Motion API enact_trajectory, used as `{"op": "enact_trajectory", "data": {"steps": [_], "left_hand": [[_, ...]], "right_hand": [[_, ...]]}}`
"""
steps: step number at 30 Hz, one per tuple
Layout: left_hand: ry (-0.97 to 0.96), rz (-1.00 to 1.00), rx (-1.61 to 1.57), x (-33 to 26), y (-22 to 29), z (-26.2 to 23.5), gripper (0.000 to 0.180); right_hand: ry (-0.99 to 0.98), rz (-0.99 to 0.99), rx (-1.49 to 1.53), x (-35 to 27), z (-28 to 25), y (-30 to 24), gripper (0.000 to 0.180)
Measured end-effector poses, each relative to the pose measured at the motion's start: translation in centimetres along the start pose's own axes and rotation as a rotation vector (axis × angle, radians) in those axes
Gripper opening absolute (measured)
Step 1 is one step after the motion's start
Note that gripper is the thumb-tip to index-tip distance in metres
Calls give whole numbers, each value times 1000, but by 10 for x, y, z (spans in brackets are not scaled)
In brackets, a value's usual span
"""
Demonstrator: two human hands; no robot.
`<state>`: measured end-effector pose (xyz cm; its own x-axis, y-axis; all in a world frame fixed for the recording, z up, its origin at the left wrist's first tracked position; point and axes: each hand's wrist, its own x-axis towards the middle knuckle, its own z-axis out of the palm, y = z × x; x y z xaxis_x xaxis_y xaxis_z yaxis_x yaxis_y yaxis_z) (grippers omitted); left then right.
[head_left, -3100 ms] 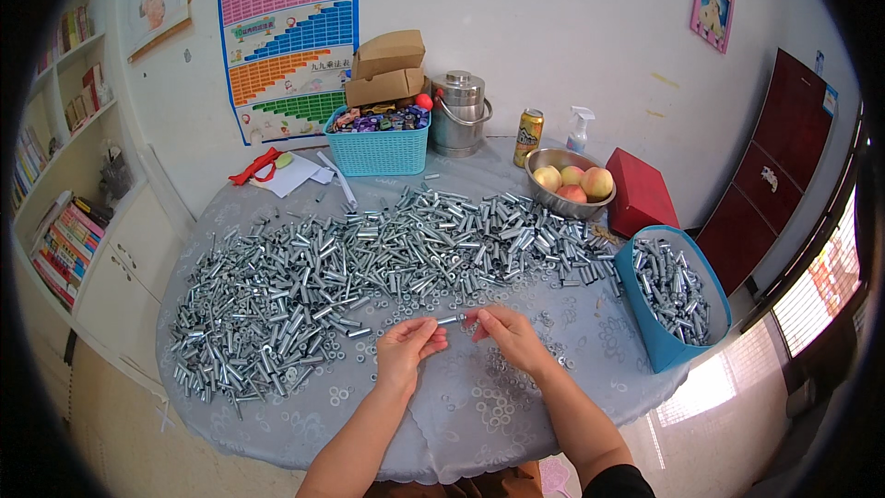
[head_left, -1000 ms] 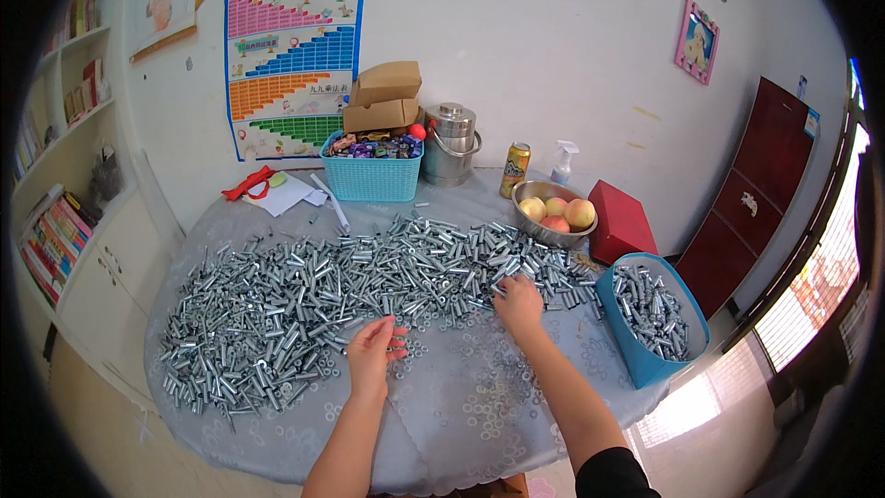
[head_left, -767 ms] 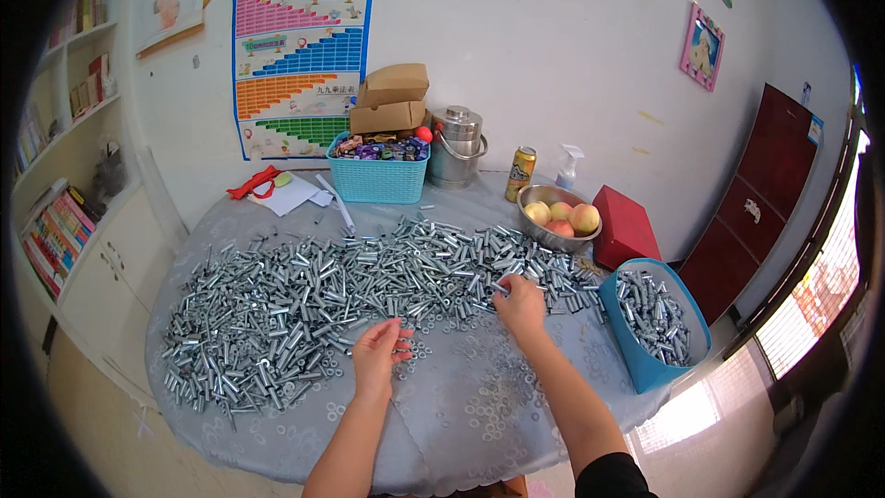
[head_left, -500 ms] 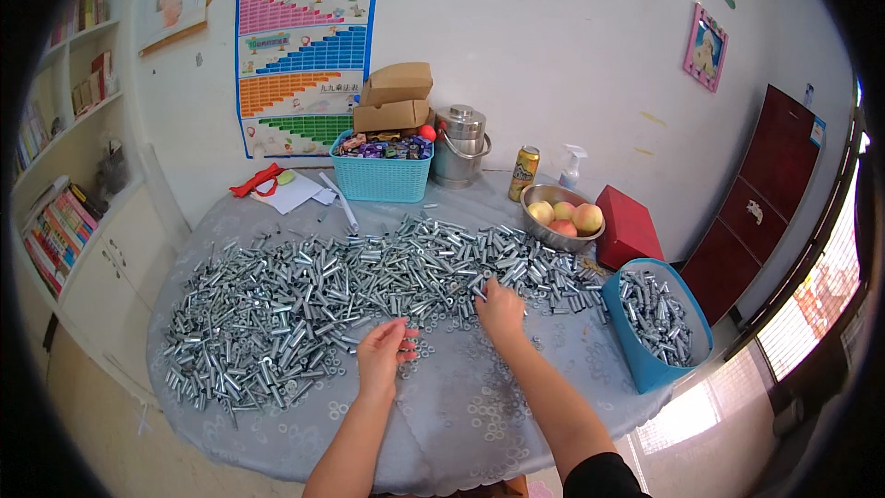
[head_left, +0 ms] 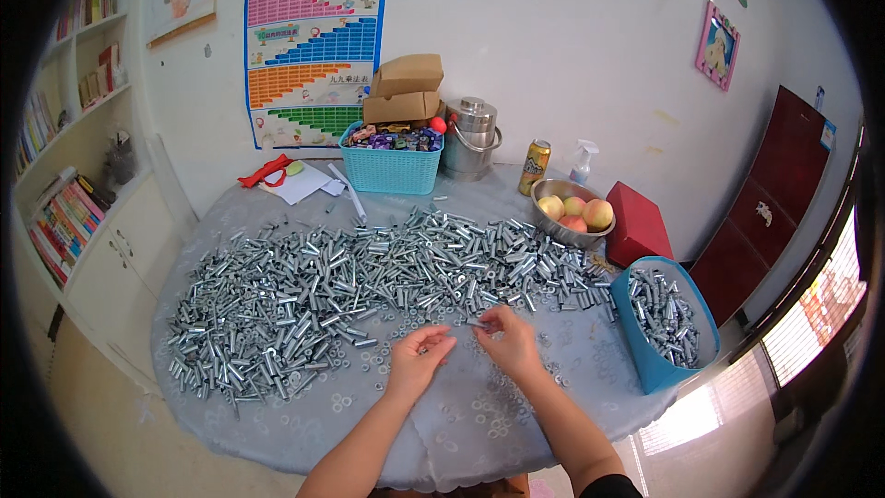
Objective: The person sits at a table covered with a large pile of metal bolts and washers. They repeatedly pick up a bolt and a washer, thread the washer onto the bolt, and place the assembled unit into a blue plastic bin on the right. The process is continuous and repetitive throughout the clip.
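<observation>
Above the near side of the grey-covered tabletop (head_left: 277, 426), the person's two hands face each other, close but apart. The right hand (head_left: 513, 349) pinches a short metal tube (head_left: 476, 322) between thumb and fingers, its free end pointing toward the left hand (head_left: 417, 365). The left fingers are curled, with the thumb near the forefinger; whether they grip something small, I cannot tell. The tube is just in front of a wide heap of metal pieces (head_left: 304, 281), mostly tubes and rods, which lie in all directions and spread farthest to the left. Small metal rings (head_left: 554, 373) lie scattered near the hands. To the right stands a blue bin (head_left: 647, 369) filled with similar metal parts (head_left: 666, 318). Behind it sit a red box (head_left: 639, 221) and, beside that, a steel bowl (head_left: 573, 238) of peaches (head_left: 550, 207)
</observation>
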<state>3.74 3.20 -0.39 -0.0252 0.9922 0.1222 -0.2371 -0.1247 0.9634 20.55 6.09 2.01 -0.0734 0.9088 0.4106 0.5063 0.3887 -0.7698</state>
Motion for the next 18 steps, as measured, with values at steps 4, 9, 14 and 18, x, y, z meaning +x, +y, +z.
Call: {"op": "enact_trajectory", "data": {"steps": [4, 9, 14, 18], "left_hand": [[42, -3, 61, -3, 4, 8, 20], [62, -62, -77, 0, -4, 3, 14], [132, -125, -271, 3, 8, -1, 12], [122, -156, -315, 4, 9, -5, 12]], "right_hand": [[-46, -243, -49, -13, 8, -8, 21], [-47, -303, -74, -16, 11, -17, 22], [13, -168, 183, -11, -3, -4, 20], [-59, -135, 140, -9, -14, -4, 18]]}}
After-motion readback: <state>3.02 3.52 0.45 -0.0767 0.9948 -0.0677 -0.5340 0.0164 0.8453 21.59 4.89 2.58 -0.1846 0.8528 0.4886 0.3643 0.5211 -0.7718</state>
